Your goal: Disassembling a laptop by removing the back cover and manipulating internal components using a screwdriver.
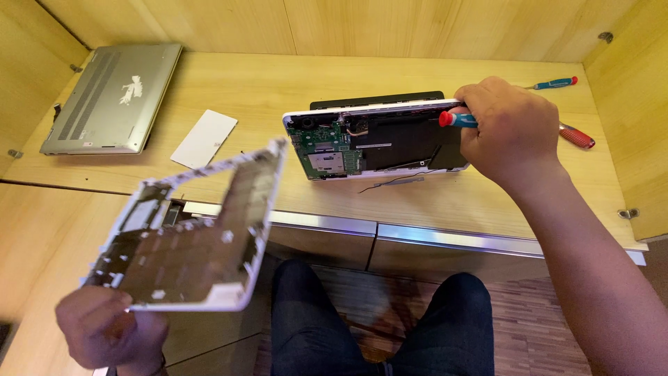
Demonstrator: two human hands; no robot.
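We sit at a pale wooden surface (pixel 278 83) with a small white laptop (pixel 376 139) lying open-bellied before us, its green circuit board and black battery exposed, its far edge against a black strip. Our left hand (pixel 111 334) is clamped on the lower corner of the laptop's detached white bottom cover (pixel 188 237), which we hold tilted in the air off the surface's front edge, inner side up, down and to the left of the laptop and clear of it. Our right hand (pixel 508 129) is closed around a screwdriver (pixel 458 120) with a blue shaft and red cap, resting at the laptop's right end; its tip is hidden by our fingers. Just behind that hand lie two more tools, a red-handled screwdriver (pixel 576 136) and a slimmer blue-and-red screwdriver (pixel 555 83), both near the right wall. A thin dark cable piece (pixel 393 182) lies on the surface just in front of the laptop. To the left sit a white rectangular card (pixel 204 138) and, well apart in the far corner, a closed silver laptop (pixel 111 97) lying underside up. Our dark trousers (pixel 376 320) show below.
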